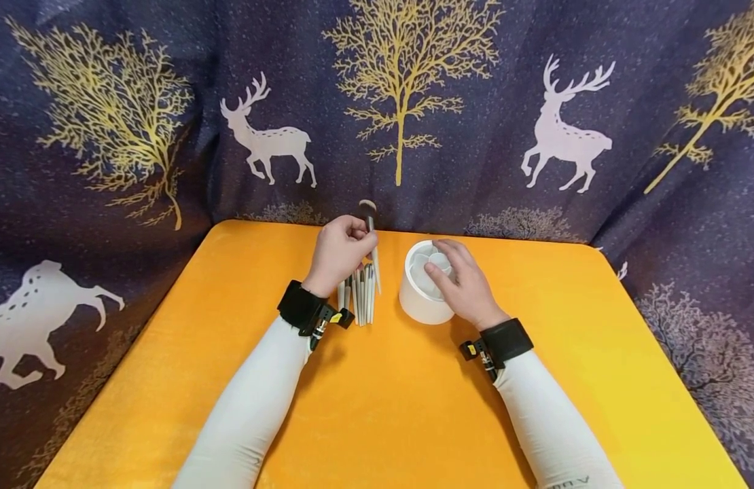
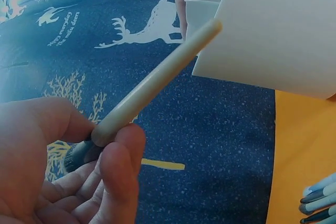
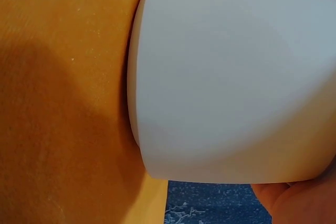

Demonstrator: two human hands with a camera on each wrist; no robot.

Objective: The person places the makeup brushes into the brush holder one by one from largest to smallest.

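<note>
My left hand pinches a makeup brush between thumb and fingers, close to its bristle end. The brush has a pale handle and a dark, light-tipped head; in the head view the head points up and the handle down. To the right stands a white round brush holder, divided inside into several compartments. My right hand grips the holder's rim from the right, thumb over the top. Below my left hand, several more brushes with pale handles lie side by side on the table, their far ends partly hidden by the hand.
The table has an orange-yellow cover. Behind it and along both sides hangs a dark blue curtain with deer and trees, close to the far table edge. Each wrist wears a black strap with a small camera.
</note>
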